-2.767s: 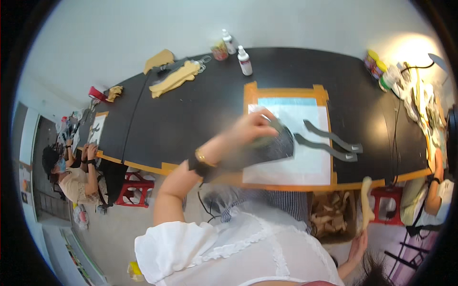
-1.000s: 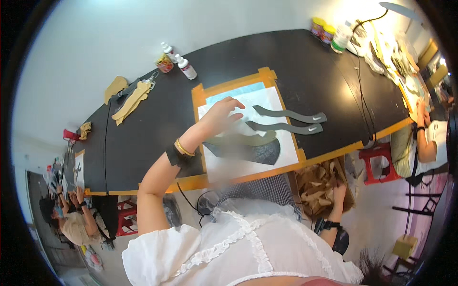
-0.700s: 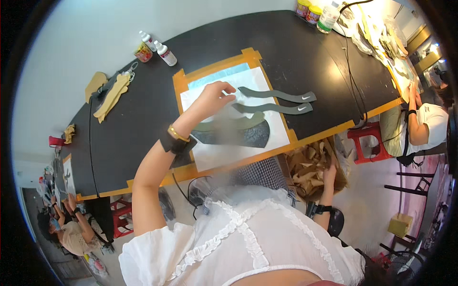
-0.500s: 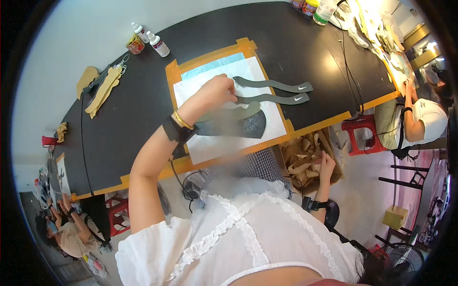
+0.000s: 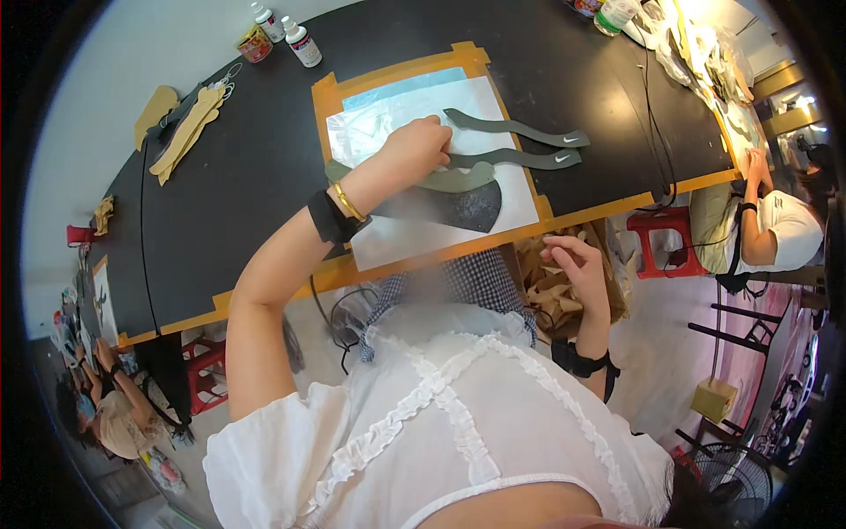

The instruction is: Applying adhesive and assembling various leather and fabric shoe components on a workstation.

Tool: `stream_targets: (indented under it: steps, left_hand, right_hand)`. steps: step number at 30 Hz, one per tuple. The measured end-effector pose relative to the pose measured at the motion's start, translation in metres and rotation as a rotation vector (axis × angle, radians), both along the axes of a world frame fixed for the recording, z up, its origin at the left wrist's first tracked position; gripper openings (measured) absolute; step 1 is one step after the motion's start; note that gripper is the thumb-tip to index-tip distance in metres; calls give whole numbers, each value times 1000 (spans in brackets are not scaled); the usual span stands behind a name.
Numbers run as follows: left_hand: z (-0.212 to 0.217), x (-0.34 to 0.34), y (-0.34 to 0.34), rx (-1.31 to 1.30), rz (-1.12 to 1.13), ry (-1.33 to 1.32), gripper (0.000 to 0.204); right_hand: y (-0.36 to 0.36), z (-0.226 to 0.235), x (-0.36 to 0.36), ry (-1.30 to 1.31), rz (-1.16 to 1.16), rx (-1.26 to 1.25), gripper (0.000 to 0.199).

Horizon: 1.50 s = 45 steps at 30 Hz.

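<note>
Long black table [image 5: 247, 167] w/ orange-taped white mat [image 5: 414, 238], two bottles [image 5: 291, 31], tan cutouts [image 5: 181, 132], cables [image 5: 656, 132].

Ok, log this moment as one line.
left hand: pressing grey curved piece on white sheet | right hand: empty, fingers loose, off black table

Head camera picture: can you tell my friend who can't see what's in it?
A person's left hand presses on dark curved cut-out pieces lying on a white sheet taped to a long black table. Their right hand hangs open below the table edge.
</note>
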<state>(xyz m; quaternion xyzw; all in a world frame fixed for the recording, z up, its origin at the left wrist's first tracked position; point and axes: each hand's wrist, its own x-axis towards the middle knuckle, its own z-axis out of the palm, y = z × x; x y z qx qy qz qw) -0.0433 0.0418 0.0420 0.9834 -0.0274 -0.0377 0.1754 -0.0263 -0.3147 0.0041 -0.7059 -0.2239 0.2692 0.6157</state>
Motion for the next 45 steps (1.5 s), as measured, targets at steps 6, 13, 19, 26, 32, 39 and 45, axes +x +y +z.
stream_targets:
  steps: [6, 13, 19, 26, 32, 39, 45]
  left_hand:
    - [42, 0, -5, -505, 123, -484, 7]
    - [69, -65, -31, -645, 91, -266, 5]
    - [53, -88, -18, -894, 193, -164, 4]
    - [73, -90, -38, -890, 22, -48, 5]
    - [77, -99, -27, -577, -16, -131, 19]
    - [42, -115, 30, 5, 134, -114, 23]
    - [30, -125, 20, -55, 249, -32, 24]
  right_hand:
    - [35, 25, -4, -45, 185, -5, 25]
    - [85, 39, -5, 209, 292, 246, 50]
    - [100, 50, 6, 358, 43, 381, 56]
    - [105, 59, -3, 63, 186, 288, 11]
    - [89, 57, -7, -259, 195, 88, 20]
    - [47, 43, 2, 104, 50, 191, 25]
    - [26, 40, 9, 312, -15, 248, 23]
